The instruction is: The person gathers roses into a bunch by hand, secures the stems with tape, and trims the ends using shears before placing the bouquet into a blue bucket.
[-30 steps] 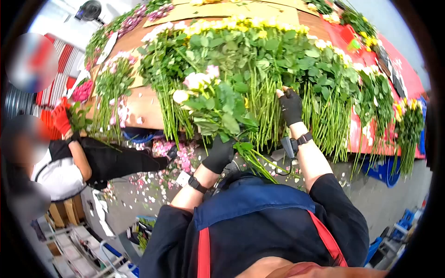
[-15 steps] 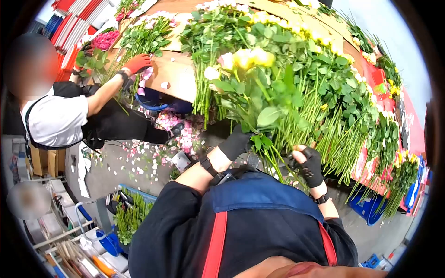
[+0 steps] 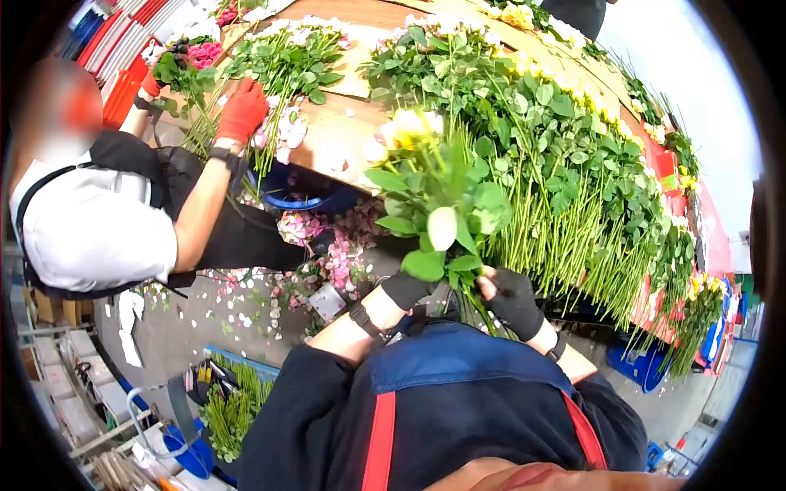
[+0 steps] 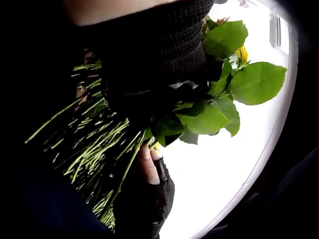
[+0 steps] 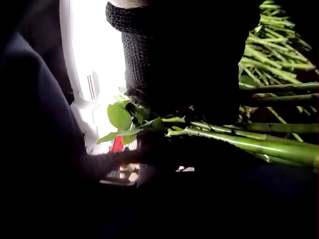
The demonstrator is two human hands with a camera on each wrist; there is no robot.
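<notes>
Rose bunch (image 3: pixel 434 192): yellow and pale blooms, held upright above both gloved hands.
Left hand (image 3: pixel 407 288): curled round the stems.
Right hand (image 3: pixel 514 301): clamped on the same stems, just beside the left.
Risk: loose stems may slip below the grip, and thorns may prick the bare fingertips (image 3: pixel 486 287).

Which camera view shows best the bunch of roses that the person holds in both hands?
The head view: there the whole bunch shows, pale yellow blooms above, gripped below by the left hand and right hand. The left wrist view shows only some of its leaves; the right wrist view only a few stems.
</notes>
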